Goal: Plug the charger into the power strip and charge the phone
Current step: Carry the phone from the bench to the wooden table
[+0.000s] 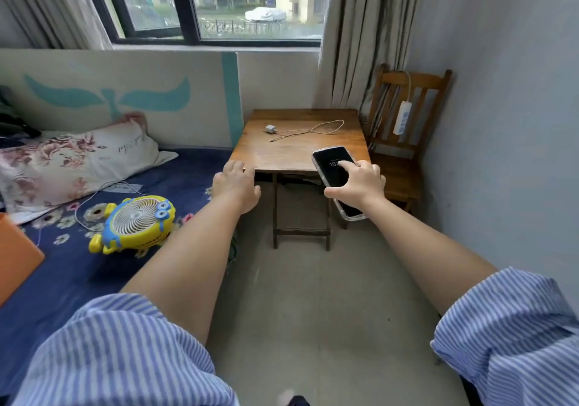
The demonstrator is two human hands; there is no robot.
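Pale tiled floor [313,296] fills the lower centre. Mid-frame, the right hand [360,186] grips a black phone in a clear case [335,170], its lit digits partly covered by the forefinger. The left hand [236,186] hovers, fingers loosely spread, holding nothing. Beyond, a small white charger with thin cable [270,129] lies on the wooden folding table [282,155]; upper right, a white power strip [402,118] hangs on the wooden chair [438,82].

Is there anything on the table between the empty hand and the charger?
No. Only bare table lies between the left hand and the charger. The phone is off to the side.
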